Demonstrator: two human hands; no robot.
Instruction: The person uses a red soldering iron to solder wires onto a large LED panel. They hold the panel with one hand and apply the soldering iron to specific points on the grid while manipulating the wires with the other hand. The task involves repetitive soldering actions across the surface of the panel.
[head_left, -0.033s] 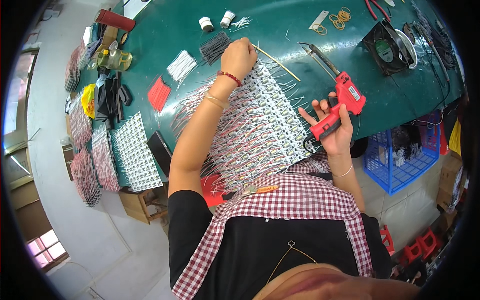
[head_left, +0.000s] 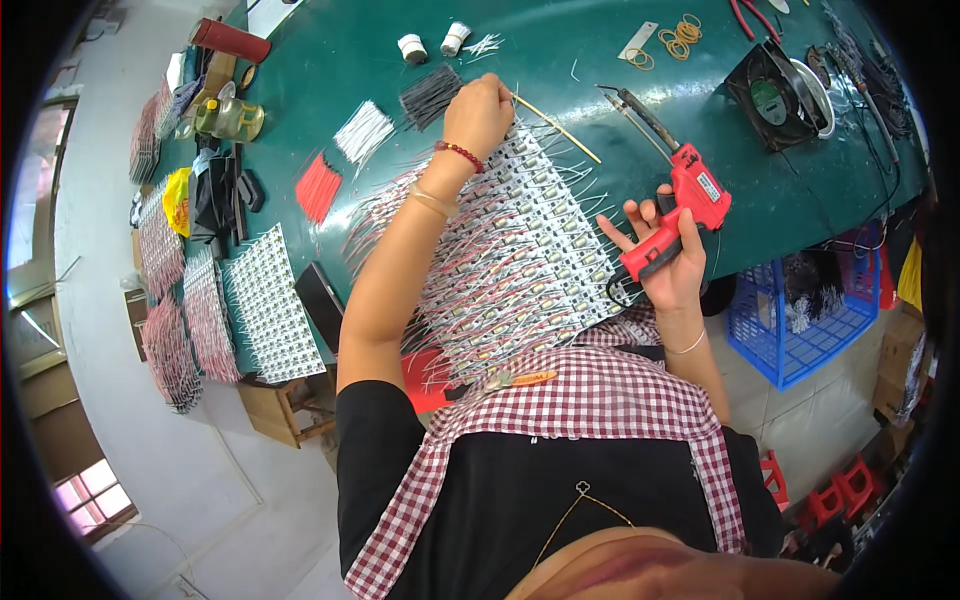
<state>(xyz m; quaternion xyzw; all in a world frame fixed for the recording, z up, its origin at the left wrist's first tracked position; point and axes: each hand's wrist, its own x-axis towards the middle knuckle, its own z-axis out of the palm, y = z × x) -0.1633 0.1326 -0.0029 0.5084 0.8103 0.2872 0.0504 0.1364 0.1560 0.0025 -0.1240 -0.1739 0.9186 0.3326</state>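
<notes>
My left hand (head_left: 479, 116) is closed in a pinch at the far edge of a large panel of small circuit boards (head_left: 520, 250); its fingertips hide whatever they hold. Just left of it lies a bundle of dark grey wires (head_left: 428, 97). Many red and white wires stick out from the panel in front of me. In my right hand (head_left: 672, 262) is a red soldering gun (head_left: 703, 190), its tip pointing away and to the left over the table. My right fingers wrap loosely around its handle. A thin wooden stick (head_left: 560, 130) lies to the right of my left hand.
White wires (head_left: 364, 131) and red wires (head_left: 318, 188) lie on the green table (head_left: 560, 50). More board panels (head_left: 275, 305) stand at left. A black fan (head_left: 770, 98), rubber bands (head_left: 682, 36) and two white rolls (head_left: 455, 38) are farther back. A blue crate (head_left: 790, 325) sits at right.
My left hand has shifted very slightly away and to the right. My right hand and the soldering gun look the same.
</notes>
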